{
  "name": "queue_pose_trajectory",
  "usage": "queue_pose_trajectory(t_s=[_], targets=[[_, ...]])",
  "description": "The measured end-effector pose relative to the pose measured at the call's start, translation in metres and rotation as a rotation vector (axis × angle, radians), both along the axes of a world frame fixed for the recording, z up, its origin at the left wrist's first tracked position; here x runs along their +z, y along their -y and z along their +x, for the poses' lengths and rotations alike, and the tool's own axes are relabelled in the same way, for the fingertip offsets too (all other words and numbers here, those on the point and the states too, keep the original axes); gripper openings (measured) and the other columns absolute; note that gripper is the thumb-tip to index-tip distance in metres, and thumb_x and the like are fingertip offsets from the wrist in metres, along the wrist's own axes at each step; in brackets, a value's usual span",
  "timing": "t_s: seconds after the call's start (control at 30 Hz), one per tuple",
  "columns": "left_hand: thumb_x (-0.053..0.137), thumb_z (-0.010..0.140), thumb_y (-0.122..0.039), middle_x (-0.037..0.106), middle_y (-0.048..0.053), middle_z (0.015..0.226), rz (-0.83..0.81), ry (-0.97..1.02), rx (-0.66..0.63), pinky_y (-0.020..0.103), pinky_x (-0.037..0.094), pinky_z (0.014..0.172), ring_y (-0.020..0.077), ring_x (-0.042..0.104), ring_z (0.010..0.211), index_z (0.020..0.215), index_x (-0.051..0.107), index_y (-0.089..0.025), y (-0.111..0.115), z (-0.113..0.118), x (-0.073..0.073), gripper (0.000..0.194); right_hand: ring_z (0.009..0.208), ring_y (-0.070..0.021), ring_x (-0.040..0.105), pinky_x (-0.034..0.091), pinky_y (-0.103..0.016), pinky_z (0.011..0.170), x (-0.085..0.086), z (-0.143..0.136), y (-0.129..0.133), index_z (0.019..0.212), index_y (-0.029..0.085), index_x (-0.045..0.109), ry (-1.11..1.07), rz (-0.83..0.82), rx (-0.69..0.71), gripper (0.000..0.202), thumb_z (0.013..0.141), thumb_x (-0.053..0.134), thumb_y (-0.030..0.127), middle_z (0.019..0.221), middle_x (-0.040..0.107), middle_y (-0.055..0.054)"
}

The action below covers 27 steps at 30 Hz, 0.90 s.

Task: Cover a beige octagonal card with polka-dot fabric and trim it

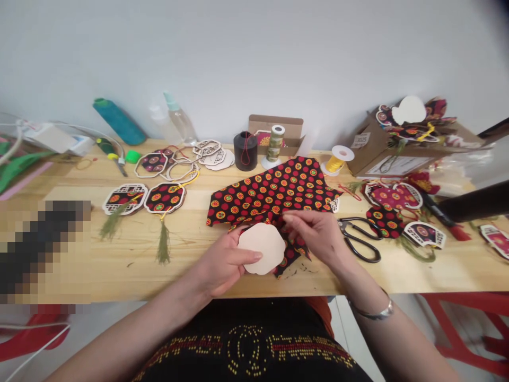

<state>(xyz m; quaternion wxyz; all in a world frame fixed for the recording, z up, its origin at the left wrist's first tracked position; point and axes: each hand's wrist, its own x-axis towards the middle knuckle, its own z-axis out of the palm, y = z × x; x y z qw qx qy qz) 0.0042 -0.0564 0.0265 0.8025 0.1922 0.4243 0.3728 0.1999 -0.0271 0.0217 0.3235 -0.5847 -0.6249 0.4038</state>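
Note:
My left hand (pixel 228 260) grips a pale, scalloped flat piece (pixel 264 241), its thumb lying across the front. Black fabric with red and yellow flower prints (pixel 270 191) spreads behind and under that piece. At the piece's upper right, my right hand (pixel 312 233) is closed in a pinch at a gathered fold of the fabric; the exact spot between the fingertips is small and partly hidden. Black-handled scissors (pixel 361 239) lie just right of my right hand. Small dark scraps (pixel 300 269) are on the table below the fabric.
Tasselled ornaments (pixel 165 199) lie at left, more ornaments (pixel 423 233) at right. Along the wall stand a teal thread cone (pixel 119 122), a spray bottle (pixel 181 124), a black thread spool (pixel 245 151), a yellow spool (pixel 337 160) and a cardboard box (pixel 397 151). The wooden table's (pixel 159 284) front edge is near my body.

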Motion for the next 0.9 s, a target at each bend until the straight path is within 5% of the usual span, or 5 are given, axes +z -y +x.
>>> queue_pose_trajectory(t_s=[0.13,0.27,0.37,0.53,0.9], targets=[[0.077,0.059,0.001,0.075,0.012,0.096,-0.005,-0.009,-0.015,0.039,0.061,0.069,0.0277,0.072,0.083,0.110,0.062,-0.012,0.000,-0.008,0.002,0.055,0.111,-0.0282,0.058,0.048,-0.043,0.092,0.000,0.014,-0.014,0.133,0.016,0.058,0.577,0.421,0.148,0.047,0.087,0.057,0.023,0.127,0.063,-0.014],[0.077,0.061,-0.001,0.075,0.012,0.094,0.031,-0.036,-0.025,0.040,0.061,0.071,0.0295,0.072,0.084,0.103,0.066,-0.012,-0.006,-0.016,0.007,0.046,0.091,-0.0237,0.063,0.050,-0.034,0.075,0.005,0.016,-0.031,0.107,0.015,0.070,0.805,0.277,0.317,0.028,0.089,0.049,0.015,0.105,0.068,-0.012],[0.075,0.060,0.002,0.075,0.011,0.092,0.058,-0.040,-0.004,0.044,0.061,0.071,0.0301,0.072,0.084,0.101,0.068,-0.012,-0.017,-0.018,0.019,0.044,0.079,-0.0212,0.062,0.047,-0.032,0.070,0.018,0.014,-0.049,0.085,0.014,0.071,0.795,0.343,0.110,0.024,0.087,0.047,0.012,0.085,0.068,-0.009],[0.072,0.062,0.005,0.076,0.011,0.095,0.140,0.002,0.001,0.046,0.062,0.072,0.0306,0.072,0.086,0.101,0.068,-0.014,-0.033,-0.013,0.041,0.043,0.094,-0.0211,0.062,0.048,-0.034,0.083,0.044,0.016,-0.062,0.102,0.017,0.068,0.596,0.798,-0.199,0.030,0.089,0.042,0.011,0.100,0.068,-0.009],[0.076,0.058,0.002,0.075,0.013,0.093,-0.022,-0.006,-0.014,0.041,0.062,0.069,0.0299,0.072,0.083,0.105,0.063,-0.010,-0.011,-0.009,0.005,0.050,0.107,-0.0331,0.060,0.049,-0.041,0.092,-0.010,0.118,0.030,0.122,-0.001,0.057,1.243,0.235,0.057,0.044,0.081,0.045,0.007,0.119,0.062,-0.024]])
